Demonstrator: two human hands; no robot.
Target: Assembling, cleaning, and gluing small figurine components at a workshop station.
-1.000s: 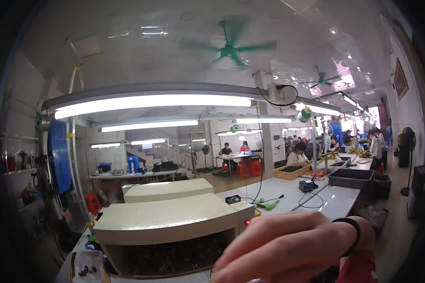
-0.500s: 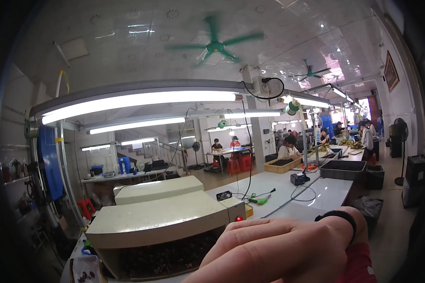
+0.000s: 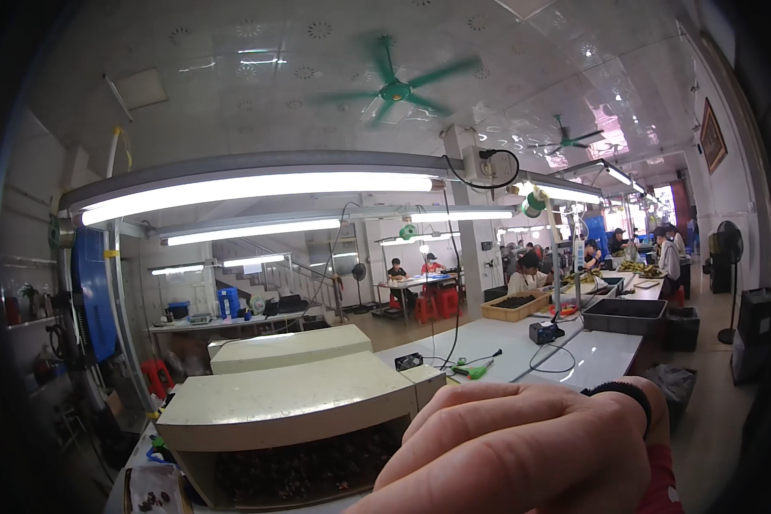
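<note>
My right hand [image 3: 522,450] fills the lower right of the head view, its back toward me and its fingers bent and close together. A black band [image 3: 623,394] circles the wrist, and a red sleeve covers the forearm. The fingertips are hidden, so anything in them does not show. Just left of the hand stands a cream box-like casing [image 3: 274,403] with an open front; inside lie many small dark pieces [image 3: 308,467]. A small tray [image 3: 173,493] with a few dark pieces sits by its lower left corner. My left hand is out of view.
Behind the hand, a white table [image 3: 488,338] carries a green-handled tool [image 3: 478,370], a black device with a cable [image 3: 544,332], a black tray [image 3: 625,324] and a tan tray [image 3: 514,313]. Lamp tubes [image 3: 265,187] hang overhead. Several people work at tables farther back.
My right hand has risen slightly and shifted a little right; it now hides the red light on the casing's corner. The room sits slightly lower in the picture.
</note>
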